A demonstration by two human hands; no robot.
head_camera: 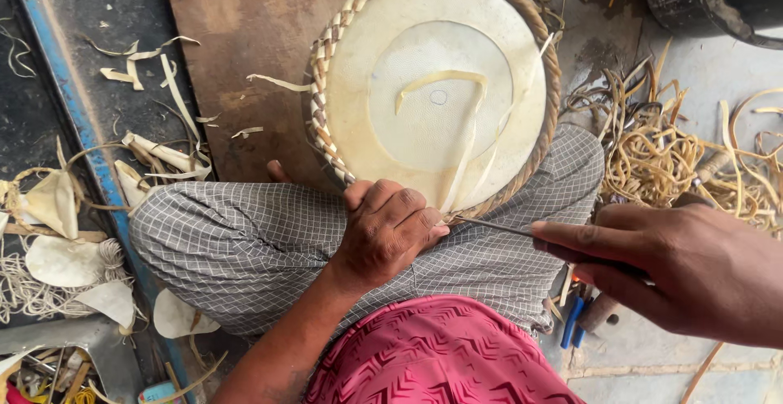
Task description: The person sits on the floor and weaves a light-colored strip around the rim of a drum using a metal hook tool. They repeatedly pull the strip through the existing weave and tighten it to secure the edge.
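A brown wooden board (245,53) lies beyond both hands, and on it, propped against the person's checked trouser leg (261,249), rests a round pale woven disc (432,86) with a plaited rim, its near edge right under the left hand. The left hand (387,229) sits on the knee with fingers curled shut, pinching the disc's near rim where a pale strip (465,139) runs down from the disc's middle. The right hand (677,269) is to the side of it, well clear of the disc, closed around the handle of a thin metal awl (489,225) whose shaft runs across toward the left hand; the tip meets the rim just beside the left fingers. The two hands are apart, joined only by the tool's line. Beyond the right hand a tangle of tan cane strips (661,151) is heaped on the floor, with a dark round vessel (718,0) farther off. Out past the left forearm, pale leaf offcuts (61,261) and curled shavings (143,61) lie scattered beside a blue edge (73,110). Under the right wrist lie blue pens (572,322).
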